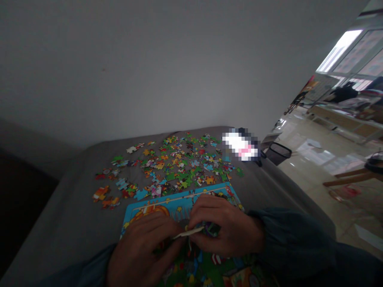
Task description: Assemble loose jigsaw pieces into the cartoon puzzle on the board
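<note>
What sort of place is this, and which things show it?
Probably an indoor living space, perhaps a home: a grey cloth-covered table holds scattered colourful jigsaw pieces, and to its right are a glossy pale floor and bright framed windows.

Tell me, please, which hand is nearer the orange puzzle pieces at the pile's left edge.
Left. The left hand is nearer the camera and right of those orange pieces; the right hand is farther right.

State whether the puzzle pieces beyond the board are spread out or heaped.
Spread out: the puzzle pieces lie scattered, the grey cloth showing between many of them.
</note>
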Demonstrator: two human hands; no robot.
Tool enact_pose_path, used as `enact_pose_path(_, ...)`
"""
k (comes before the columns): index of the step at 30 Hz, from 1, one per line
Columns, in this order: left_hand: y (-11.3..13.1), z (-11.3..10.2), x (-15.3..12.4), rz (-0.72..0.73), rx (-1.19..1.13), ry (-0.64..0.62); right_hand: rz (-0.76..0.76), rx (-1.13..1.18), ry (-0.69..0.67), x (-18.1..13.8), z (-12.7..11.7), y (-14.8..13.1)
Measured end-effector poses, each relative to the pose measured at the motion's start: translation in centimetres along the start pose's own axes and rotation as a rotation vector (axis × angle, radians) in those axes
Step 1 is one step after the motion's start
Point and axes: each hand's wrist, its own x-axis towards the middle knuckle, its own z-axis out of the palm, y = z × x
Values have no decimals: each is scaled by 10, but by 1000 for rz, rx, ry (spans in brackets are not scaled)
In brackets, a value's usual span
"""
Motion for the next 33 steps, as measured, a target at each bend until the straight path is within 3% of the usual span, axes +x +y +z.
enact_pose_path(9,1,-2,0,-26,-39,34,-64,64,-86,2,-18,4)
enact_pose_path(15,4,-2,3,-3,-60,126,34,-109,-3,7,-34,39)
enact_pose_path(19,7,-1,1,-1,-88,172,42,-306,-166,10,-26,63)
enact_pose_path(25,8,0,0,-16,-113,199,36,-457,-393,20,-20,78)
enact_pose_path(33,7,3,-3,-28,-107,163,80,-594,-351,41,-27,87)
